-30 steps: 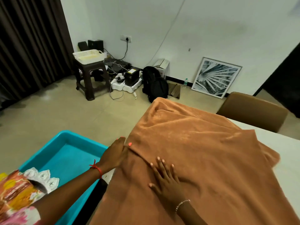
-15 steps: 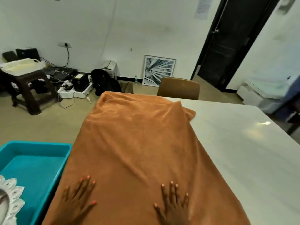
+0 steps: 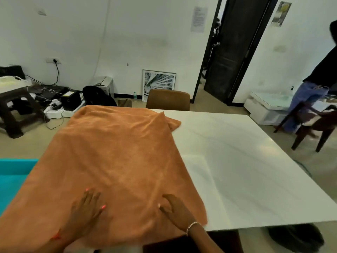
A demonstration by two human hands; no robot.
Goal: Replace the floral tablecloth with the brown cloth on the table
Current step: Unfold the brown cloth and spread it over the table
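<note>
A white, glossy table (image 3: 246, 161) carries a brown cloth (image 3: 118, 157) spread over its left half. The cloth drapes over the left and near edges, with a bunched fold at its far right corner.

Two hands (image 3: 85, 210) (image 3: 176, 211), one brown cloth (image 3: 116, 157), one table (image 3: 246, 161), two chairs (image 3: 167, 99) (image 3: 317, 125), one framed picture (image 3: 159, 84).

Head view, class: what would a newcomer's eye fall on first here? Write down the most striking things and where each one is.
The brown cloth draws the eye first: wrinkled, it covers the left part of the white table, whose glossy top shows to its right. The left hand and the right hand press flat on the cloth near its front edge, set apart. A teal tub shows at the left edge.
</note>
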